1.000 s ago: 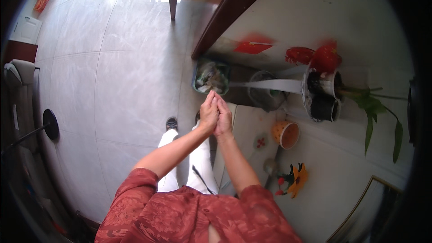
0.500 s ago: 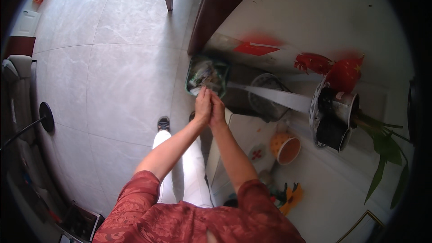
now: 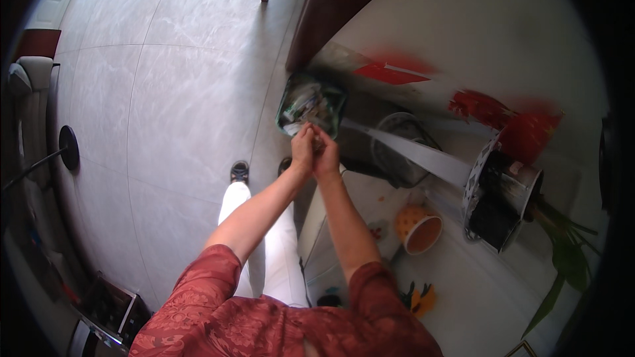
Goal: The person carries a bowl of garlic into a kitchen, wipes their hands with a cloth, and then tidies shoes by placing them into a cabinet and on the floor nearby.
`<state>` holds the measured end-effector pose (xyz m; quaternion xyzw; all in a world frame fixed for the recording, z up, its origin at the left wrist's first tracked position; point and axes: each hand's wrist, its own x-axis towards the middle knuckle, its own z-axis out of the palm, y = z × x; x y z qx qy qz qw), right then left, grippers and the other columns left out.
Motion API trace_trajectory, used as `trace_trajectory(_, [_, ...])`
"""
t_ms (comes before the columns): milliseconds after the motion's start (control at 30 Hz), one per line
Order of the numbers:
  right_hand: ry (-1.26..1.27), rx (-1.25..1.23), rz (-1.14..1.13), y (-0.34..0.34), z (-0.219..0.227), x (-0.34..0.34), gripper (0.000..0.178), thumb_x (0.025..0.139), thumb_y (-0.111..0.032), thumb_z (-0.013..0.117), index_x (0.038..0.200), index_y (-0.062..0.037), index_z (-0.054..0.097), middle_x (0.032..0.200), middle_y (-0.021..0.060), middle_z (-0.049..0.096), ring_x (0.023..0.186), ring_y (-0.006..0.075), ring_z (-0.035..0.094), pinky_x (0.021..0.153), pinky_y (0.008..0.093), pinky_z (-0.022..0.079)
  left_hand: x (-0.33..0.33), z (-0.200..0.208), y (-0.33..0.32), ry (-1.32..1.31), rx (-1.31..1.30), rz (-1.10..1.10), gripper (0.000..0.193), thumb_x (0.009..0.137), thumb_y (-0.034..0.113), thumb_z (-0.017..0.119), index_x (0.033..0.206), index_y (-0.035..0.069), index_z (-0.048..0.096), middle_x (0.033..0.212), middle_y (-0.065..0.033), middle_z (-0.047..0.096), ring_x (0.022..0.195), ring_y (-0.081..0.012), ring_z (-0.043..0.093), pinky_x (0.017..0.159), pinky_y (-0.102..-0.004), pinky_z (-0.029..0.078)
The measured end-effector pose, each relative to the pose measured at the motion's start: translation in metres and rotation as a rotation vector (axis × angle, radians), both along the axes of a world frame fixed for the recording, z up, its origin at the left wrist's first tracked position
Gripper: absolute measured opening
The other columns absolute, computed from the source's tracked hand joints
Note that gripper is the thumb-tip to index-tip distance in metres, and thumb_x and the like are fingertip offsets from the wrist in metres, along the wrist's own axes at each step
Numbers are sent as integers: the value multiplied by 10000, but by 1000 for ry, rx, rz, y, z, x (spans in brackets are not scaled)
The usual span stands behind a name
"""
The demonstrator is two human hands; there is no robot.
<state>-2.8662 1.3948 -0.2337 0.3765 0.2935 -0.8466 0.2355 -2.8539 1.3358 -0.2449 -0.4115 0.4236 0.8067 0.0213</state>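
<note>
**Left hand and right hand come together at the lip of the waste bin!**

The big stage first: grey tiled floor, broad and veined, filling most of the left side. Along the bottom, here's the red patterned shirt, short sleeves, bare forearms reaching up the middle. Top right, the dark red-brown wooden panel slants in, its lower end close to the bin. Down below, white trousers, one leg partly covered by the left forearm.

Over on the right, a potted plant appears sideways in this view, long green leaves hanging toward the corner. And now the centre of it all: that bin, green along its rim, loaded with crumpled, mixed waste, just beyond the fingers. To the right of the right forearm, an orange pot with its round mouth tilted our way.

In close on the hands: side by side, fingers curled inward, tips meeting in front of the bin's near edge. Is anything pinched between them? Can't tell from here; the palms hide it. Smallest of the lot, a dark shoe, left foot, planted on the tiles.
</note>
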Motion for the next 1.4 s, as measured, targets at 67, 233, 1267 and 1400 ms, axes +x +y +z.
trace_trajectory(67, [-24,-52,-25,3,-10,-6,291,909,-178,419,1074,-12,591,1064,95,611,987,209,577,881,310,446,-4,2,-1,53,83,23,307,899,166,470,1142,-5,547,1037,-67,596,922,-133,555,813,-245,434])
trace_trajectory(233, [67,-24,-42,17,-30,-29,261,896,-181,436,1023,-28,604,1005,100,621,942,211,587,842,316,463,-24,-5,3,179,364,39,188,886,207,504,944,59,604,879,-43,614,797,-134,565,712,-261,461])
trace_trajectory(1267, [496,837,389,25,-92,-41,440,957,-366,361,1275,-64,391,1273,114,432,1168,213,408,987,327,284,-42,-4,32,-1,-109,-534,653,935,523,266,1364,34,327,1399,-111,342,1324,-261,246,1074,-358,169])
trace_trajectory(1400, [421,415,275,29,-75,-49,508,949,-411,344,1302,-48,364,1297,137,414,1182,245,403,984,347,307,-54,-5,18,-40,-740,-841,609,959,456,239,1389,25,246,1432,-107,282,1341,-275,204,1084,-392,148])
